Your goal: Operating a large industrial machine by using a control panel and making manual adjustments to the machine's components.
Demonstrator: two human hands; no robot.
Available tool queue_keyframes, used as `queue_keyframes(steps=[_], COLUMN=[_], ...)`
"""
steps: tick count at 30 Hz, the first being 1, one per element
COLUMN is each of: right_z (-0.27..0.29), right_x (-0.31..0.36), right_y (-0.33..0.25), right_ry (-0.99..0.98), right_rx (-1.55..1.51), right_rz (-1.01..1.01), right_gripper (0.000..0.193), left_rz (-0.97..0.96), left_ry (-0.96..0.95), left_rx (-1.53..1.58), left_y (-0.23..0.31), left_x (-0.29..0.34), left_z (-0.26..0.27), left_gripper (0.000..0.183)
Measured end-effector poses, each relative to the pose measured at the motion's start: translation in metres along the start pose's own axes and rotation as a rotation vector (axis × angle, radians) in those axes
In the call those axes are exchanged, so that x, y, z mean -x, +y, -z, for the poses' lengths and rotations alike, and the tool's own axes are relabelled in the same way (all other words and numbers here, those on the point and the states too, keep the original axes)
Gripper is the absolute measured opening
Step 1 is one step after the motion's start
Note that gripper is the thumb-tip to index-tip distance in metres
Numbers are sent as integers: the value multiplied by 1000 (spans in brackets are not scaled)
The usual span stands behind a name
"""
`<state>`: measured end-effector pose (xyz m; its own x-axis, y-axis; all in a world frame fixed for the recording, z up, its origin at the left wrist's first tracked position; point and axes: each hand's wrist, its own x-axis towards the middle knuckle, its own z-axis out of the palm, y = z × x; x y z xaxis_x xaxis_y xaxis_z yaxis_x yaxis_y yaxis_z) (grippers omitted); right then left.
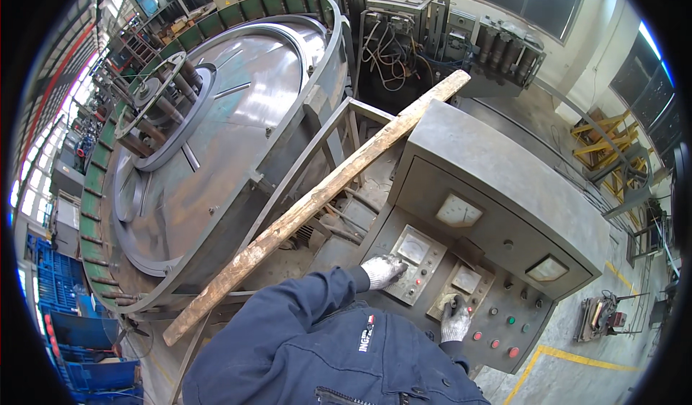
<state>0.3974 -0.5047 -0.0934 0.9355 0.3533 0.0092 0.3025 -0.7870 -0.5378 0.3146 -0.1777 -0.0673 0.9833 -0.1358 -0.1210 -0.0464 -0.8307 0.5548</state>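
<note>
My left hand (383, 271), in a white work glove, rests with curled fingers at the lower left of a pale control module (411, 279). Its fingertips meet the module, but whatever they hold is hidden. In a greyed glove, my right hand (455, 321) is closed at the lower part of a second module (466, 281), beside a small red light. What lies between those fingers cannot be made out. Both modules carry a meter window and sit in the sloping face of a grey metal control console (497, 188). Red, green and black buttons line the console's right side.
A long, worn wooden beam (317, 201) slants across a metal frame, its far end against the console. Beyond it lies a large round steel machine table (238, 116) with a green ribbed rim. Blue racks (68, 275) stand far left; a small wheeled machine (602, 318) stands right.
</note>
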Motion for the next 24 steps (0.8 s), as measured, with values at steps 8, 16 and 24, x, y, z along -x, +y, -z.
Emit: queue_keyframes(steps=[8, 16, 24], right_z=[3, -3, 0], right_x=[0, 1, 0], right_y=[-8, 2, -2], right_ry=[-28, -13, -24], right_rx=[8, -18, 6], right_rz=[-80, -90, -100], right_gripper=[38, 39, 41], left_rz=[2, -13, 11], left_ry=[7, 28, 0], left_rx=[4, -14, -30], left_y=[0, 1, 2], left_x=[0, 1, 0], left_z=[-1, -1, 1], left_gripper=[31, 31, 33])
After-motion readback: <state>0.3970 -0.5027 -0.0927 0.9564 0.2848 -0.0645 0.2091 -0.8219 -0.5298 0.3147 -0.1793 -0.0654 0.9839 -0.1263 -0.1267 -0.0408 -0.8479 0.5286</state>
